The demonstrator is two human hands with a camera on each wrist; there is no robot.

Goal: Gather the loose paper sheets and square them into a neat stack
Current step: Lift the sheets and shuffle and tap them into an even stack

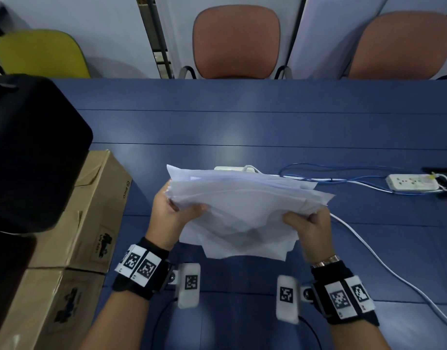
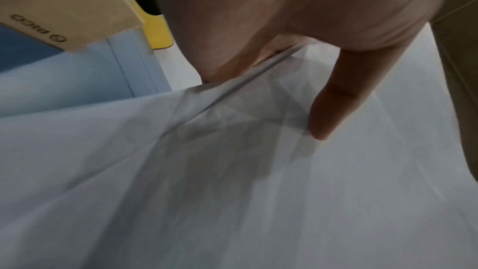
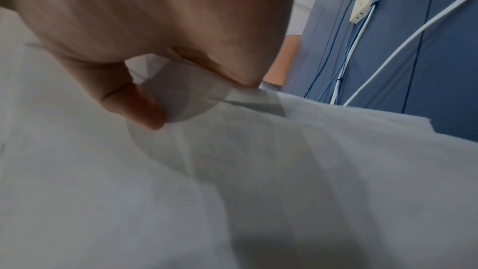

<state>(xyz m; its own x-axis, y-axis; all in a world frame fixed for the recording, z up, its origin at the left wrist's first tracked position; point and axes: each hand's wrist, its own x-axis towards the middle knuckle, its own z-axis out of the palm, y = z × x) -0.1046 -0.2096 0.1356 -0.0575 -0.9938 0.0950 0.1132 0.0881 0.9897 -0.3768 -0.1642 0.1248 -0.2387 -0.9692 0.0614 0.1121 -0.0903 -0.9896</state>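
Your left hand (image 1: 170,210) and right hand (image 1: 309,227) each pinch a side of the paper sheets (image 1: 242,210), thumbs on top, held mid-frame above the blue table (image 1: 267,127). Sheet edges are uneven and fanned. Cardboard box (image 1: 91,210) sits close at left, white cable (image 1: 363,245) at right.

The paper sheets (image 1: 245,210) are plain white, greyed where they overlap. The desk (image 1: 267,127) is blue with thin dark lines running across it. Two chairs (image 1: 236,41) behind it are salmon pink and a third chair (image 1: 40,53) is yellow. The cardboard boxes (image 1: 91,210) are brown with black print. The wrist bands (image 1: 139,271) are black with white panels carrying black square codes. The power strip (image 1: 412,182) is white, one cable (image 1: 368,251) white, another (image 1: 330,170) blue.
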